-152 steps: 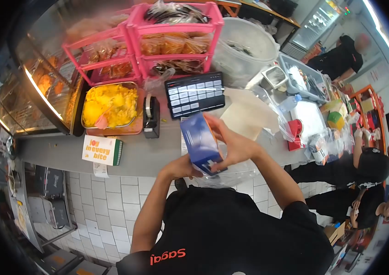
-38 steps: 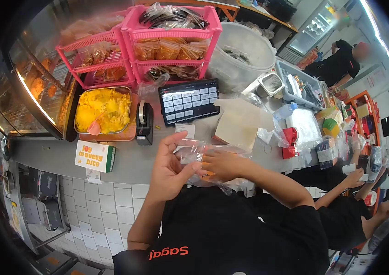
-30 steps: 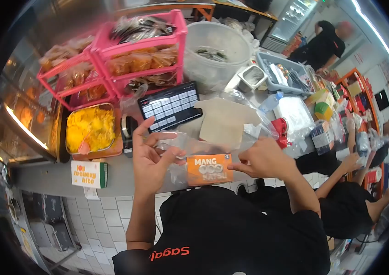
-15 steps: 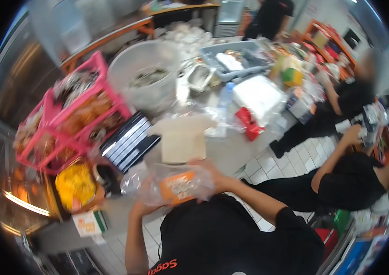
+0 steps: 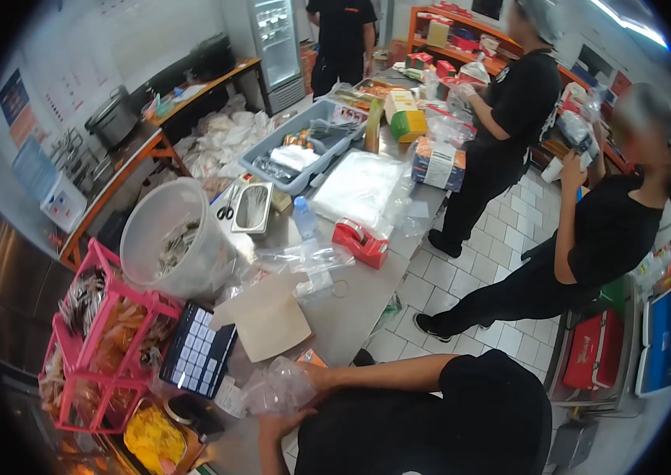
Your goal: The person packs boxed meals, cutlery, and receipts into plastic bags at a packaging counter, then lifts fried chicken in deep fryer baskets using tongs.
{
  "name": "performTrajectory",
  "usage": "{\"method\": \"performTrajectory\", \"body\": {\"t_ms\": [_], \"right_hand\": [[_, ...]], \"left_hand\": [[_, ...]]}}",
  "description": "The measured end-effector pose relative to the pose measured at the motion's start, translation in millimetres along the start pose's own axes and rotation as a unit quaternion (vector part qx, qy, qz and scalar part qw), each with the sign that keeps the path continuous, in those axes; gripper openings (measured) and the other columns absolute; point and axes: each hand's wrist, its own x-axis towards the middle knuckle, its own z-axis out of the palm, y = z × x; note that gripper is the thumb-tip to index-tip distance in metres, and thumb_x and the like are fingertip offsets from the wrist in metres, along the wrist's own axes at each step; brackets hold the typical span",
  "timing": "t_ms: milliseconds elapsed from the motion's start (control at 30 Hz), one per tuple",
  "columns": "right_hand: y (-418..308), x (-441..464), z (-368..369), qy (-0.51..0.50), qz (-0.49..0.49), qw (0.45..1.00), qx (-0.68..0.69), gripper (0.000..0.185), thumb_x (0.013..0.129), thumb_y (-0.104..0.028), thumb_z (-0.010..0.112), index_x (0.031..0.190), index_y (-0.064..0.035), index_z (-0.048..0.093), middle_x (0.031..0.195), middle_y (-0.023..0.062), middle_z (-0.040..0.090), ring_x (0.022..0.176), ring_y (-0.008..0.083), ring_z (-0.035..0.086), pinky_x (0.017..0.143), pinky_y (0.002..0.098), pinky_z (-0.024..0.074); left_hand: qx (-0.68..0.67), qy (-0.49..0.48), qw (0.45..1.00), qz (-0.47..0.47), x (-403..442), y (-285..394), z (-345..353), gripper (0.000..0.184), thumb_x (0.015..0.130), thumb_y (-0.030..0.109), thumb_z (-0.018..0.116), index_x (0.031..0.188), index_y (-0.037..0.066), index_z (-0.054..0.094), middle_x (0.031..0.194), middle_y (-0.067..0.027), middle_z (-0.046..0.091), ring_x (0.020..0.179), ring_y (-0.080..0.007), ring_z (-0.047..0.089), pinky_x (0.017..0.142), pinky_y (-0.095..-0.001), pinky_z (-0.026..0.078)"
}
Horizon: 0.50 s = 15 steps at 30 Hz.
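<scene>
Near my body, over the counter's front edge, a crumpled clear plastic bag (image 5: 278, 386) lies between my hands. An orange box (image 5: 312, 359) shows only a small part beside the bag. My right hand (image 5: 316, 378) is closed around the bag and box, its fingers mostly hidden. Under the near side of the bag is my left hand (image 5: 286, 423), its grip hidden by the plastic. Just beyond the bag rests an unfolded brown carton (image 5: 266, 318), with a tablet (image 5: 198, 348) to its left and a paper slip (image 5: 229, 396) below it.
Pink racks (image 5: 106, 348) stand left, above a tray of yellow food (image 5: 153, 437). A clear tub (image 5: 173, 237), a grey-blue bin (image 5: 304, 146), a red tape dispenser (image 5: 361, 242) and a water bottle (image 5: 304, 218) are farther along. Several people in black stand beyond and to the right.
The view has swung right, bringing more of the room and co-workers into sight. The box and bag have turned, and the box's orange face is now mostly hidden.
</scene>
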Motion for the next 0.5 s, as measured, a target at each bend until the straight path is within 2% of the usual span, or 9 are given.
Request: {"method": "performTrajectory", "body": {"t_ms": [67,100,133,200,233,300,333,433,500], "right_hand": [[19.8,-7.2,39.8,0.019,0.101,0.991,0.09,0.059,0.076,-0.032,0.07,0.128,-0.0109,0.054,0.128,0.0168,0.053,0.117,0.0386,0.049,0.1,0.0465,0.0401],[-3.7,4.9,12.2,0.072,0.031,0.997,-0.002,0.053,0.078,-0.033,0.068,0.124,-0.0095,0.057,0.126,0.0165,0.055,0.119,0.0378,0.048,0.099,0.0471,0.0393],[-2.4,7.2,13.7,0.077,0.03,0.997,-0.007,0.053,0.078,-0.033,0.068,0.124,-0.0095,0.057,0.126,0.0165,0.055,0.119,0.0378,0.048,0.099,0.0471,0.0393],[-0.3,12.9,27.9,0.023,0.136,0.99,0.013,0.046,0.078,-0.029,0.067,0.117,-0.0062,0.06,0.122,0.017,0.057,0.118,0.0359,0.049,0.099,0.0457,0.0388],[0.9,15.1,33.7,0.024,0.132,0.991,0.01,0.046,0.078,-0.029,0.067,0.117,-0.0062,0.06,0.122,0.017,0.057,0.118,0.0359,0.049,0.099,0.0457,0.0388],[-3.3,18.3,42.9,0.17,0.192,0.966,0.009,0.038,0.077,-0.021,0.066,0.11,-0.0029,0.062,0.114,0.0169,0.06,0.114,0.034,0.051,0.096,0.0434,0.0401],[-3.7,18.9,45.4,0.168,0.19,0.967,0.009,0.038,0.077,-0.021,0.066,0.11,-0.0029,0.062,0.114,0.0169,0.06,0.114,0.034,0.051,0.096,0.0434,0.0401],[-10.9,28.9,44.7,0.169,0.308,0.933,0.082,0.035,0.076,-0.014,0.065,0.108,-0.0012,0.063,0.111,0.016,0.059,0.111,0.0328,0.052,0.095,0.0408,0.0415],[-17.5,37.3,50.2,0.28,0.325,0.897,0.11,0.034,0.076,-0.014,0.065,0.108,-0.0006,0.062,0.11,0.0155,0.058,0.112,0.032,0.052,0.094,0.0393,0.0428]], "left_hand": [[0.082,0.014,0.997,-0.007,7.9,-15.1,25.4,0.08,0.061,0.057,0.077,0.123,0.01,0.058,0.131,-0.0157,0.053,0.124,-0.0314,0.045,0.109,-0.0479,0.023],[0.122,0.022,0.992,-0.011,10.9,-23.2,37.7,0.085,0.063,0.061,0.074,0.128,0.01,0.055,0.136,-0.0165,0.049,0.129,-0.0299,0.04,0.113,-0.0467,0.017],[0.125,0.022,0.992,-0.004,10.5,-32.2,52.3,0.085,0.063,0.061,0.074,0.128,0.01,0.055,0.136,-0.0165,0.049,0.129,-0.0299,0.04,0.113,-0.0467,0.017],[-0.004,0.063,0.997,-0.04,12.3,-44.7,70.2,0.073,0.07,0.053,0.073,0.125,0.009,0.056,0.128,-0.0172,0.055,0.122,-0.0327,0.048,0.107,-0.0479,0.028],[-0.043,0.09,0.994,-0.044,10.6,-49.9,78.0,0.072,0.07,0.053,0.072,0.125,0.008,0.056,0.127,-0.0172,0.056,0.121,-0.0327,0.048,0.106,-0.0478,0.029],[-0.069,0.115,0.99,-0.045,11.1,-50.0,83.5,0.071,0.071,0.052,0.072,0.124,0.008,0.056,0.125,-0.0172,0.056,0.119,-0.0327,0.049,0.105,-0.0476,0.03],[-0.073,0.122,0.989,-0.046,11.0,-50.6,85.3,0.07,0.071,0.051,0.071,0.124,0.008,0.056,0.124,-0.0172,0.057,0.118,-0.0327,0.05,0.104,-0.0475,0.031],[-0.074,0.131,0.988,-0.045,14.9,-50.4,86.9,0.067,0.073,0.05,0.07,0.123,0.008,0.057,0.122,-0.0172,0.058,0.115,-0.0327,0.052,0.102,-0.0472,0.033],[-0.075,0.134,0.987,-0.053,16.9,-50.6,84.9,0.065,0.074,0.049,0.069,0.122,0.007,0.057,0.12,-0.0173,0.059,0.113,-0.0327,0.053,0.1,-0.0469,0.035]]}}
